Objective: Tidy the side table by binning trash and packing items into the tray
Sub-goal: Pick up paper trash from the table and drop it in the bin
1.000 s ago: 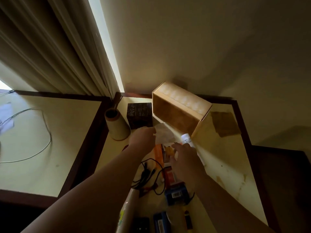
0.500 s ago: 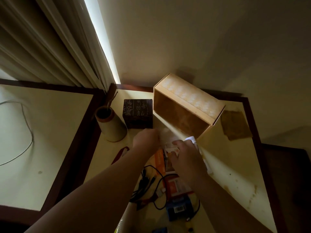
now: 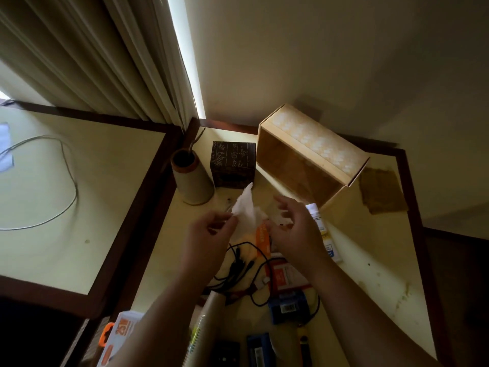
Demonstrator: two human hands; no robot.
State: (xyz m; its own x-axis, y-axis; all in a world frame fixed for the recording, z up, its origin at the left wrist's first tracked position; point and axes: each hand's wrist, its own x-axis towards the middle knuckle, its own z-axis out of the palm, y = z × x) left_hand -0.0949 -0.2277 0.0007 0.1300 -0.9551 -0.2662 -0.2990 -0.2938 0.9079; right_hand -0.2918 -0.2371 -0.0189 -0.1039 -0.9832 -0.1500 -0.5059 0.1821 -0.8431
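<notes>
Dim light from the curtain gap falls on the side table (image 3: 370, 260), where a wooden tray (image 3: 312, 160) stands tipped on its side against the wall, next to a dark carved box (image 3: 232, 162) and a clay vase (image 3: 191, 178). Above the tangle of black cables (image 3: 238, 263), the left hand (image 3: 209, 242) pinches a crumpled white tissue (image 3: 246, 205) (lifted off the table) with thumb and fingers. The right hand (image 3: 296, 231) hovers just beside it, fingers loosely spread and holding nothing, near a white tube (image 3: 321, 229).
</notes>
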